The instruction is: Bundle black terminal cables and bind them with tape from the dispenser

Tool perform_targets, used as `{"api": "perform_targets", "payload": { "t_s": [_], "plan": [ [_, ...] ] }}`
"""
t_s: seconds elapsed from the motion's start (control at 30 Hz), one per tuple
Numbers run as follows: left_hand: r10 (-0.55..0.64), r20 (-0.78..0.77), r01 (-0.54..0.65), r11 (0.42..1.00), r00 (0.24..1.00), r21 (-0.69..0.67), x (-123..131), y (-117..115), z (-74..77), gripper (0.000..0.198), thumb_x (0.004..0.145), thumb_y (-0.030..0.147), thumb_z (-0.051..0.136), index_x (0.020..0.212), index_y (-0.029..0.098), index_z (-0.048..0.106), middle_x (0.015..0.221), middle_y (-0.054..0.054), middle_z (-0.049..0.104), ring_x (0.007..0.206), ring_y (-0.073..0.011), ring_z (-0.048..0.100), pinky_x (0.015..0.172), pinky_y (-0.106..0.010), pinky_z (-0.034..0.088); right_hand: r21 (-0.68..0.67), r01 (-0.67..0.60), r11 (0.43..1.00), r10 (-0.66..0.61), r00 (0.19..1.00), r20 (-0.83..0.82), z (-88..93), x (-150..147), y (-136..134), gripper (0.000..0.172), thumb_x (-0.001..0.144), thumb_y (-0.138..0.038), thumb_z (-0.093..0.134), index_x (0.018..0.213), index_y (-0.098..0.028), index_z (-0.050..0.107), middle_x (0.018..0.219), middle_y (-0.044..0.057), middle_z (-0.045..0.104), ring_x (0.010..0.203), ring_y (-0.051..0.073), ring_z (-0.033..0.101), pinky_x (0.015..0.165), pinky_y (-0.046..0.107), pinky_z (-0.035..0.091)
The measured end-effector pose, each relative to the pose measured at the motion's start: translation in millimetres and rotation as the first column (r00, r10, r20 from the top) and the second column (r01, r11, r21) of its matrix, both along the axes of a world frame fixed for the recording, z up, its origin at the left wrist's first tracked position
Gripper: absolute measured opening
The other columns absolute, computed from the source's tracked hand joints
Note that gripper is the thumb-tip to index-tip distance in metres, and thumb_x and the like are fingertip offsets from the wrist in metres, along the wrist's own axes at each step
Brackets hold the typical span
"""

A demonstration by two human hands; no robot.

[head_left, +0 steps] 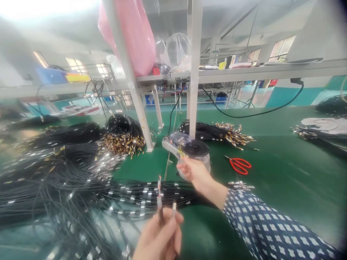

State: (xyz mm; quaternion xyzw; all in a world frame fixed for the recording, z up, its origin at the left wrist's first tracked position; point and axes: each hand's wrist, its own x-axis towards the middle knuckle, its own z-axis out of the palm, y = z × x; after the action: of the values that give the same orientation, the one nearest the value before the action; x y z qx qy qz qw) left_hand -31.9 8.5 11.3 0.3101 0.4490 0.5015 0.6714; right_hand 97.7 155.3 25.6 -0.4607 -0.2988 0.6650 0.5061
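My left hand (162,234), at the bottom middle, is closed around black cables. One cable end (159,195) points up from the fingers with its sheath stripped and thin inner wires bare. A second, shorter silvery end (174,207) pokes out beside it. Further forward, my right hand (195,173) reaches to the front of a round grey machine with a black disc on top, which looks like a tape dispenser (195,148). Its thumb and fingers are pinched together at the machine's edge; whatever lies between them is too small to make out.
Red-handled snips (240,166) lie right of the dispenser on the green table (271,173). Black cable bundles (121,126) crowd the left, and another bundle (217,133) lies behind the dispenser. White metal posts (193,90) rise from the table. A white glove (325,125) rests far right.
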Motion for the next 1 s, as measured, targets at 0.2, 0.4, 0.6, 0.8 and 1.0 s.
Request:
{"api": "perform_targets", "payload": {
  "t_s": [0.2, 0.4, 0.6, 0.8, 1.0],
  "plan": [
    [-0.010, 0.040, 0.011, 1.000, 0.999, -0.005, -1, 0, -0.3, 0.043, 0.064, 0.054, 0.079, 0.079, 0.015, 0.067, 0.046, 0.001, 0.053, 0.039, -0.0038, 0.033, 0.039, -0.017, 0.017, -0.056, 0.039, 0.998, -0.043, 0.996, -0.079, 1.4, 2, -1, 0.019, 0.093, -0.022, 0.055, 0.080, -0.011, 0.064, 0.057, 0.006, 0.069, 0.042, 0.006, 0.058, 0.035, 0.009, 0.036],
    [0.002, 0.029, -0.002, 1.000, 1.000, 0.007, 1, -3, -1.6, 0.040, 0.069, 0.052, 0.076, 0.081, 0.014, 0.067, 0.047, 0.001, 0.054, 0.040, -0.0037, 0.032, 0.040, -0.018, 0.016, -0.113, -0.074, 0.991, 0.045, 0.971, -0.234, 14.2, 10, 5, 0.026, 0.096, -0.016, 0.048, 0.075, -0.012, 0.063, 0.049, -0.002, 0.059, 0.035, 0.001, 0.049, 0.033, 0.008, 0.028],
    [0.029, -0.018, -0.029, 1.000, 0.999, 0.005, 5, -4, 6.6, 0.033, 0.076, 0.045, 0.072, 0.084, 0.014, 0.063, 0.051, 0.000, 0.059, 0.036, -0.0033, 0.036, 0.039, -0.018, 0.022, -0.040, -0.324, 0.945, 0.299, 0.907, -0.295, 33.4, 24, -33, 0.021, 0.093, -0.023, 0.055, 0.081, -0.012, 0.069, 0.051, -0.003, 0.060, 0.039, 0.003, 0.051, 0.040, 0.011, 0.036],
    [0.038, -0.051, -0.037, 0.999, 0.998, 0.016, 10, -2, 4.3, 0.028, 0.079, 0.041, 0.070, 0.085, 0.014, 0.062, 0.053, 0.002, 0.057, 0.038, -0.0045, 0.039, 0.041, -0.019, 0.027, 0.054, -0.785, 0.617, 0.673, 0.562, 0.481, 27.8, 58, -79, 0.074, 0.089, -0.068, 0.032, 0.065, -0.010, 0.069, 0.052, 0.005, 0.062, 0.043, 0.009, 0.055, 0.049, 0.020, 0.045],
    [-0.050, -0.089, 0.052, 0.998, 0.995, 0.025, 26, -5, -0.9, 0.027, 0.076, 0.036, 0.074, 0.090, 0.014, 0.066, 0.062, 0.001, 0.058, 0.049, -0.0055, 0.041, 0.045, -0.018, 0.028, -0.101, -0.811, 0.577, 0.621, 0.354, 0.700, 35.8, 73, -96, 0.074, 0.091, -0.068, 0.028, 0.068, -0.011, 0.069, 0.051, 0.005, 0.061, 0.043, 0.011, 0.055, 0.051, 0.022, 0.046]
  ]
}}
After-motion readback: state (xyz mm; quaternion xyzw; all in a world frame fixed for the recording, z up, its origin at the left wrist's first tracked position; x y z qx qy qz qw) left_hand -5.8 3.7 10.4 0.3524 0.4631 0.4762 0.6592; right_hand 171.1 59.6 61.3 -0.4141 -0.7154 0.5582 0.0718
